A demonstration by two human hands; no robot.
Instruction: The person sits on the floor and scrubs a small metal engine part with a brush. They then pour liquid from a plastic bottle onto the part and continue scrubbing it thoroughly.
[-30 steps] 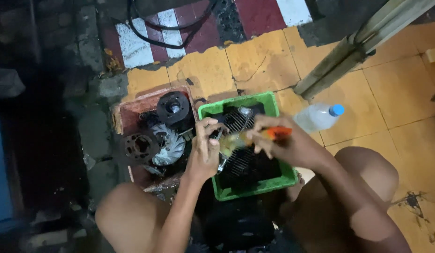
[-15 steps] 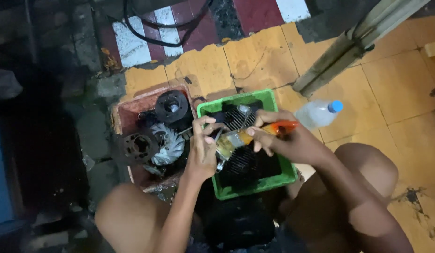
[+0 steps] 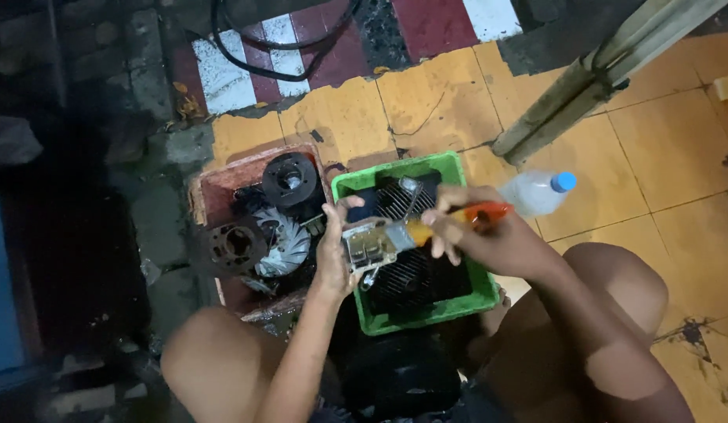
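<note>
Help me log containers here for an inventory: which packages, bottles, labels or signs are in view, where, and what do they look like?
Plastic bottle: lying on the yellow tiles right of the green tray, clear body, blue cap; no label visible.
No boxes, signs or screens show.
Right hand with its brush is nearest the bottle.

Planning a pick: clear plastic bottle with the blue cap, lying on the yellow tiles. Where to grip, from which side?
Grip the bottle mid-body, from above, fingers across its width. It lies on its side, cap pointing right; the right hand and green crate crowd its left end.
</note>
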